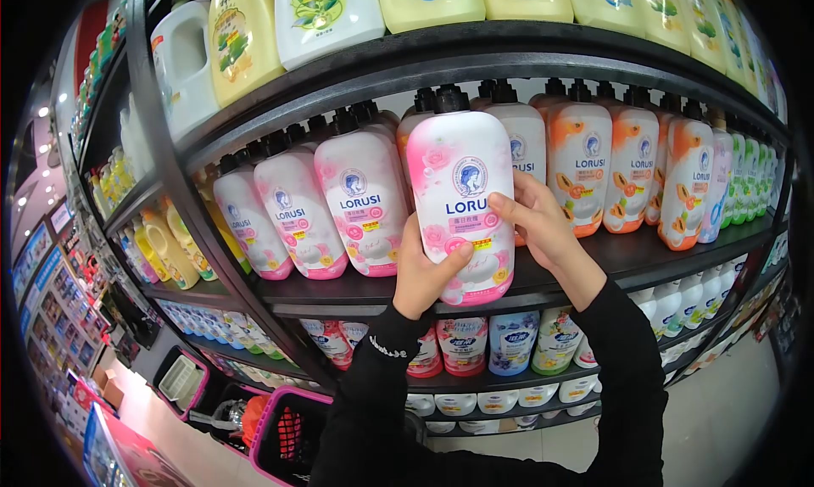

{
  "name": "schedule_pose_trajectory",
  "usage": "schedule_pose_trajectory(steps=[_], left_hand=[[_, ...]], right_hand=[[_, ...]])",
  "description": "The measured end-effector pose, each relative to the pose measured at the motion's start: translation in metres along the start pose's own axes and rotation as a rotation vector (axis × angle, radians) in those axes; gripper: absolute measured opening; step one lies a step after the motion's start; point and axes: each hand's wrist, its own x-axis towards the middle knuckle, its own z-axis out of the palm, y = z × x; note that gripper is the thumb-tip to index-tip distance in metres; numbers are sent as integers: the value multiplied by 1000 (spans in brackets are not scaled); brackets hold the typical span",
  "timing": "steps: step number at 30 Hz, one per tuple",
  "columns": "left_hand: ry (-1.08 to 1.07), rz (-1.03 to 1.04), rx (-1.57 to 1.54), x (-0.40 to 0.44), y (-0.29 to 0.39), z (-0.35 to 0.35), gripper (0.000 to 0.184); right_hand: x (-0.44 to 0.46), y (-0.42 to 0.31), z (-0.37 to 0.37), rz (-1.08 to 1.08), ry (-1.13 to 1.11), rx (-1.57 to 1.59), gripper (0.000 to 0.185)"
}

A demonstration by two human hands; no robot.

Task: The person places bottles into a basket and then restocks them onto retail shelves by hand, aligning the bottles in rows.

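Note:
Both my hands hold a pink and white LORUSI bottle (462,169) upright, its label facing me and its black cap on top. My left hand (426,266) wraps the lower left side, with the thumb across the front. On the right side, my right hand (536,220) grips the bottle at mid-height, thumb on the label's edge. The bottle is in front of the middle shelf (543,271). Similar pink bottles (360,194) stand on that shelf to the left, and orange and white LORUSI bottles (580,169) stand to the right.
Large yellow and white jugs (326,16) line the upper shelf. Colourful bottles (513,343) fill the shelf below. A black metal upright (199,207) rises at the left. Baskets with pink rims (264,428) sit at the lower left.

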Motion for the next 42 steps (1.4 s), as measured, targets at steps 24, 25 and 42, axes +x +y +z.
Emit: schedule_pose_trajectory(steps=[24, 25, 42], left_hand=[[93, 221, 564, -44, 2, 16, 71], [50, 269, 739, -50, 4, 16, 72], [-47, 241, 1001, -52, 2, 7, 81]], right_hand=[[-25, 24, -33, 119, -36, -635, 47], [-25, 24, -31, 117, -25, -639, 47], [-14, 36, -14, 83, -21, -800, 45]])
